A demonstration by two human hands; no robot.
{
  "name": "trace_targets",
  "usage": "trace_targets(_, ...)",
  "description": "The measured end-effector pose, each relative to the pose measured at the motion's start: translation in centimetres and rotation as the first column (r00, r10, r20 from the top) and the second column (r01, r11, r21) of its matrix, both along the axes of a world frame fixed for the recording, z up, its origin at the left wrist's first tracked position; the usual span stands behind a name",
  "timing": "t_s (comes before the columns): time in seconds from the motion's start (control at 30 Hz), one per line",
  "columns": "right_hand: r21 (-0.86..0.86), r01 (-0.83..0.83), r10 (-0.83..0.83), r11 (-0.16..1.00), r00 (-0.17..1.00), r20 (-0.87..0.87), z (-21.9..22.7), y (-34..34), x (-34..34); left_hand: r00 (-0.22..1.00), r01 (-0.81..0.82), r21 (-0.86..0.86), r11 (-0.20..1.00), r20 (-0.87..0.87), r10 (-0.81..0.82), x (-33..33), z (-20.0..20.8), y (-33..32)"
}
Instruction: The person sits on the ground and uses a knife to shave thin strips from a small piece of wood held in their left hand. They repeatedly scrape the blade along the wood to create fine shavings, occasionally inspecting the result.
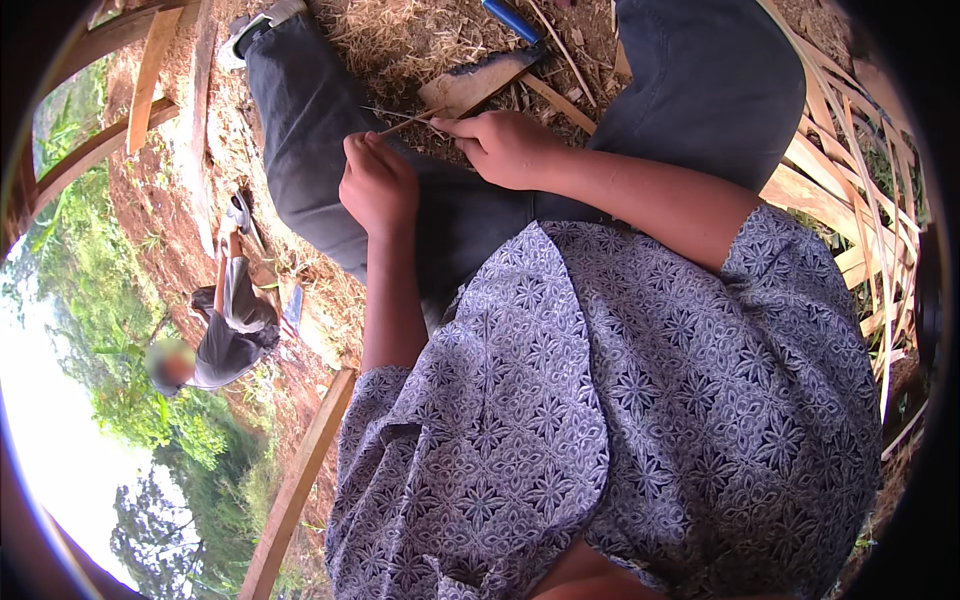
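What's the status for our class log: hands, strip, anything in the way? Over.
Left hand: pinching thin brown strip. Right hand: pinching thin pale sliver, near the strip. Obstruction: none evident; wood piece just beyond hands.

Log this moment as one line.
left hand: pinching strip | right hand: at strip's other end | wood piece: on ground | blue handle: near wood piece

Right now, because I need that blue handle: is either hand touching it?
No, the blue handle lies apart from the left hand and right hand.

The strip point(408, 123) looks like matt wood, the block point(478, 88) rough wood. The handle point(511, 18) looks glossy, the trousers point(305, 125) matt cloth.
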State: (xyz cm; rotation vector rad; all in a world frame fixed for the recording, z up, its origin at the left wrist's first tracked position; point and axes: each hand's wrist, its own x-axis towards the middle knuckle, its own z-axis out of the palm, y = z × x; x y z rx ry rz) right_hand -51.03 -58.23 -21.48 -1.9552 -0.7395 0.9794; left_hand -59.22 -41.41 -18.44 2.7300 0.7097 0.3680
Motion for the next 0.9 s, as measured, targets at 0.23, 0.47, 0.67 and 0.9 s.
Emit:
trace_targets(0.23, 0.061, 0.02, -0.02, 0.998, 1.0, 0.001, 1.3, 0.1, 0.1, 1.0, 0.004, 0.017, 1.0, -0.002, -0.004, 0.1, 0.2, -0.1)
trace_targets(0.47, 0.027, -0.012, 0.014, 1.0, 0.997, -0.075, 1.9, 0.0, 0.8, 0.999, -0.027, -0.001, 1.0, -0.017, 0.027, 0.2, 0.5, 0.1)
trace_targets(0.67, 0.163, 0.061, -0.067, 0.985, 0.997, 0.035, 1.1, 0.2, -0.5, 1.0, -0.016, 0.009, 1.0, -0.01, 0.017, 0.3, 0.4, 0.2)
trace_targets(0.9, 0.317, 0.114, -0.155, 0.942, 0.982, 0.109, 1.2, 0.4, -1.6, 0.999, -0.045, 0.013, 0.999, -0.026, 0.045, 0.0, 0.8, -0.1)
